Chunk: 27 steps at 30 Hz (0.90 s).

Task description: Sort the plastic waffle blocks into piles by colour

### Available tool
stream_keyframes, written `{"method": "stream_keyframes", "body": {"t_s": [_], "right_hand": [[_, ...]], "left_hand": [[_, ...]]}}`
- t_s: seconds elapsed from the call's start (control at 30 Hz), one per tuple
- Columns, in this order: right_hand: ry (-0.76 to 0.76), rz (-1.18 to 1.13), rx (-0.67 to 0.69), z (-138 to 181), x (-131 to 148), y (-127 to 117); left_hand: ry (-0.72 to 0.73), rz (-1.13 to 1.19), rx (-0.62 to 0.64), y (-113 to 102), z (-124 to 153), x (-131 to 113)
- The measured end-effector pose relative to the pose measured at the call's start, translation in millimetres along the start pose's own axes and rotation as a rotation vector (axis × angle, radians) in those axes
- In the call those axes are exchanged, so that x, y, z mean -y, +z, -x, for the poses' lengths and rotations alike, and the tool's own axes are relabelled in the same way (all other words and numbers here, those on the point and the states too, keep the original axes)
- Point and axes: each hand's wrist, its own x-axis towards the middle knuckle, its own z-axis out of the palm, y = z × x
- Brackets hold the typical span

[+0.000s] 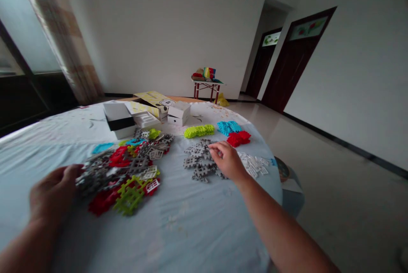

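A mixed pile of interlocking plastic building pieces (129, 164) in grey, red, lime green and white lies on the left of the cloth-covered table. At its left edge is my left hand (52, 192), with the fingers drawn together against grey pieces; what they grip is hidden. Over on the right, my right hand (228, 160) hovers at a heap of grey lattice pieces (198, 161). Its fingers are loosely curved and a little apart, with nothing visible in them. Beside this hand lie white pieces (253, 164), a red stack (239, 138), a blue stack (228, 127) and a lime-green row (199, 131).
Behind the mixed pile stand an open white box with a black band (119, 120), a small white box (179, 113) and a yellow patterned carton (154, 99). A stool (291, 186) sits by the table's right edge. A small side table (208, 82) stands near the far wall.
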Motion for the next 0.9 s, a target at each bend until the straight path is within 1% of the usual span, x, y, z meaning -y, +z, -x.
{"method": "stream_keyframes", "body": {"t_s": [0.03, 0.1, 0.2, 0.27, 0.33, 0.4, 0.43, 0.5, 0.57, 0.63, 0.77, 0.83, 0.9], "right_hand": [[-0.023, -0.028, 0.055, 0, 13, 9], [-0.065, -0.068, 0.177, 3, 36, 26], [-0.13, -0.084, 0.352, 15, 59, 48], [-0.168, -0.079, 0.453, 26, 66, 61], [-0.19, -0.072, 0.543, 36, 67, 70], [-0.18, -0.066, 0.598, 43, 65, 76], [-0.169, -0.066, 0.611, 45, 63, 78], [-0.152, -0.076, 0.613, 47, 60, 80], [-0.154, -0.097, 0.605, 47, 58, 81], [-0.168, -0.114, 0.6, 46, 57, 81], [-0.196, -0.119, 0.614, 44, 55, 82], [-0.204, -0.122, 0.624, 43, 54, 82], [-0.21, -0.127, 0.637, 42, 52, 82]], "left_hand": [[-0.035, 0.038, -0.003, -5, 7, -6], [-0.004, -0.008, -0.031, -12, 14, -17], [0.206, -0.078, -0.112, -18, 19, -35], [0.375, -0.068, -0.101, -19, 25, -51], [0.551, -0.036, -0.003, -16, 37, -70], [0.728, -0.042, 0.141, -10, 51, -89], [0.793, -0.064, 0.208, -6, 59, -98], [0.861, -0.137, 0.331, 1, 72, -111], [0.871, -0.205, 0.422, 9, 80, -119], [0.852, -0.259, 0.471, 17, 83, -120], [0.739, -0.322, 0.554, 27, 78, -116], [0.677, -0.322, 0.603, 28, 74, -115], [0.644, -0.313, 0.625, 26, 70, -115]]}}
